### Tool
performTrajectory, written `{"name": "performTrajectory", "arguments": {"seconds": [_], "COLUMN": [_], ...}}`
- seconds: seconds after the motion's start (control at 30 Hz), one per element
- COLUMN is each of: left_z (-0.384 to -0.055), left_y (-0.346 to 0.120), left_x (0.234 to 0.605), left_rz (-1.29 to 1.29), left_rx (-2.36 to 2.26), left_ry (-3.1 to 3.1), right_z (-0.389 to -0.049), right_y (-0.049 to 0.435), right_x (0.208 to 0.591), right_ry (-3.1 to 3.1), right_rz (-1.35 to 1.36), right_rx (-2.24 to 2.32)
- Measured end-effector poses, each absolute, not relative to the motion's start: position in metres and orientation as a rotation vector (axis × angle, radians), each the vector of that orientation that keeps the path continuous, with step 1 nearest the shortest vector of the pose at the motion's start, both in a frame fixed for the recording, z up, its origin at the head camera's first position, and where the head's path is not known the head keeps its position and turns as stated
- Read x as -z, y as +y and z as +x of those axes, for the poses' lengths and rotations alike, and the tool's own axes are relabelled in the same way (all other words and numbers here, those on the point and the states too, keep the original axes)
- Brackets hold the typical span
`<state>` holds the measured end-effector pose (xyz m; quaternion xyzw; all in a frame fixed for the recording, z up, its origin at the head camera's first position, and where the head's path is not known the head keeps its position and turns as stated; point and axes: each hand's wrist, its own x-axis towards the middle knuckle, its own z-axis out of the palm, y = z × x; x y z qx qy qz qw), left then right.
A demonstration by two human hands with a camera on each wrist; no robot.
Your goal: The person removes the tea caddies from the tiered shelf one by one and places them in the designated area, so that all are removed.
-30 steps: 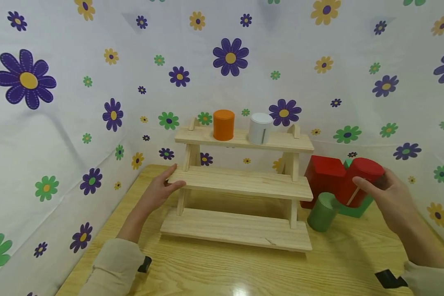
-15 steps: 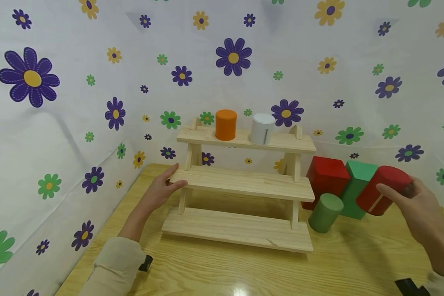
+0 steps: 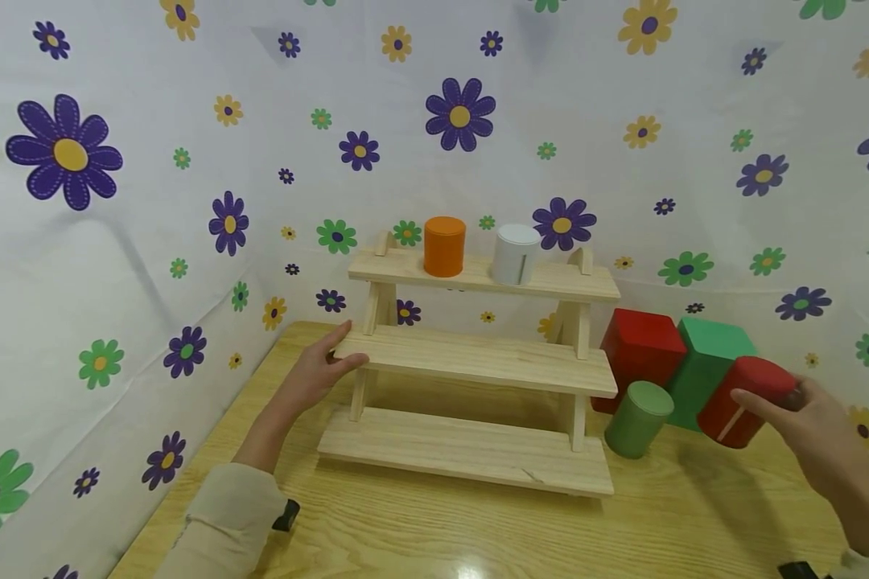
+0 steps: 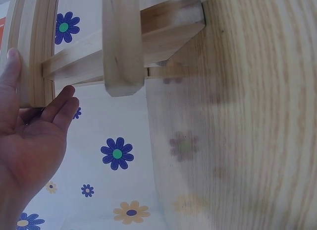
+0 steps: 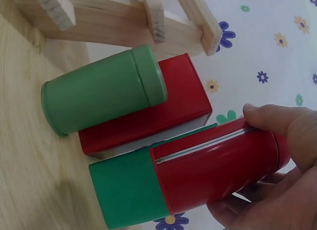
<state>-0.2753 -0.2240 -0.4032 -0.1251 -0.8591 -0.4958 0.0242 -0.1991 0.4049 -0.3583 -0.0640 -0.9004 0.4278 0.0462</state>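
Note:
My left hand (image 3: pixel 315 374) grips the left end of the middle tier of a three-tier wooden shelf (image 3: pixel 478 359); in the left wrist view its thumb lies on one side and its fingers on the other. My right hand (image 3: pixel 814 422) holds a red cylindrical tin (image 3: pixel 742 406), tilted and above the table at the right. A green tin (image 3: pixel 639 420) stands upright on the table between the shelf and the red tin. On the top tier stand an orange tin (image 3: pixel 444 248) and a white tin (image 3: pixel 515 256).
Behind the green tin are a red box (image 3: pixel 640 346) and a green box (image 3: pixel 710 354), side by side on the wooden table (image 3: pixel 405 531). A white flower-printed cloth (image 3: pixel 297 80) hangs behind and at both sides.
My right hand has moved right and then down with the red tin, away from the green tin, uncovering more of the green box. The left hand has stayed on the shelf.

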Motion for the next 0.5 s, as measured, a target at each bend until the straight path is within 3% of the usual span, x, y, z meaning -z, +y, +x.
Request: {"name": "performTrajectory", "arguments": {"seconds": [0.17,0.37,0.5], "left_z": [-0.276,-0.275,-0.275], "left_y": [-0.223,-0.224,-0.223], "left_x": [0.404,0.403,0.403], "left_rz": [-0.386,-0.380,-0.379], "left_rx": [1.530,1.531,1.528], "left_ry": [-2.661,-2.665,-2.666], "right_z": [-0.203,-0.207,-0.209], "right_y": [0.410,0.412,0.408], "right_x": [0.374,0.391,0.393], "right_ry": [-2.726,-2.425,-2.520], "right_rz": [-0.089,0.217,0.200], "right_rx": [-1.390,-1.843,-1.716]}}
